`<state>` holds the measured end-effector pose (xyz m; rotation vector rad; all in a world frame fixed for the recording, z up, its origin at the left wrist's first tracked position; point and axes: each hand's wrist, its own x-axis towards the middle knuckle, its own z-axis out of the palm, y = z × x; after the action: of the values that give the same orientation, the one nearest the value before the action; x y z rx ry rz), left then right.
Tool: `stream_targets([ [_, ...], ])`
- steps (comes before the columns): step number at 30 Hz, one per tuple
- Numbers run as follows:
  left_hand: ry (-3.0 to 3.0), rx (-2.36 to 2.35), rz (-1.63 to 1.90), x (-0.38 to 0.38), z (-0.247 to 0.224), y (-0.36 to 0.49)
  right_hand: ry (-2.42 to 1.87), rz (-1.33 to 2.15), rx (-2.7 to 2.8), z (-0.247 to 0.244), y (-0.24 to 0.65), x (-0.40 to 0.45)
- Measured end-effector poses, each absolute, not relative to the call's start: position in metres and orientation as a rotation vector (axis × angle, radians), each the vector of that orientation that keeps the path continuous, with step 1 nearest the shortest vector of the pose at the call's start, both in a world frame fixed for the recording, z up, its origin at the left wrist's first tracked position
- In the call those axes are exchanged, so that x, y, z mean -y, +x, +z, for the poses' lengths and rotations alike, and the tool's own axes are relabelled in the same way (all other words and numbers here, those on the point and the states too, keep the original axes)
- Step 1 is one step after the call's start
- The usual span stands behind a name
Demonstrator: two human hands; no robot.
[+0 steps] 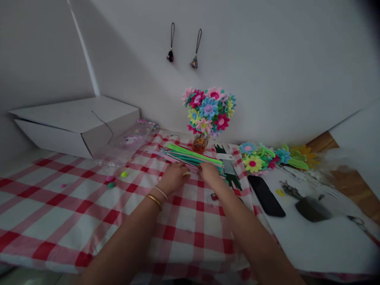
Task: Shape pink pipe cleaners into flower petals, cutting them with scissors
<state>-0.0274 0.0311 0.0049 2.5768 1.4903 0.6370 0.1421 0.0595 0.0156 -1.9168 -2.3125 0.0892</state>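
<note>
A bundle of pipe cleaners in bright green, teal, pink and lilac lies on the checked cloth in front of a vase of flowers. At its near edge, my left hand has its fingers curled and closed. My right hand is also closed, a little to the right, with its fingertips against the stems. Pink stems pass between the two hands, and the fingers seem closed on them; the exact grip is small and partly hidden. A small pale yellow bit shows beside my left fingertips.
Behind stands a glass vase of fuzzy flowers. To the left are a white box, a plastic bag and loose pompoms. At right lie a phone, keys, more flowers and green-printed packaging.
</note>
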Motion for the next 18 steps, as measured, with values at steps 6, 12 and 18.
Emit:
stream_targets([
  [6,2.650,-1.421,0.442,-0.031,-0.012,-0.022,-1.982,-0.008,2.365,0.005,0.147,-0.058],
  [12,2.541,-1.607,0.547,-0.034,-0.002,-0.035,-1.912,0.036,2.339,0.015,0.154,-0.057],
  [18,1.907,-1.259,1.043,-0.031,0.004,-0.019,-1.773,0.213,2.212,0.033,0.170,-0.056],
])
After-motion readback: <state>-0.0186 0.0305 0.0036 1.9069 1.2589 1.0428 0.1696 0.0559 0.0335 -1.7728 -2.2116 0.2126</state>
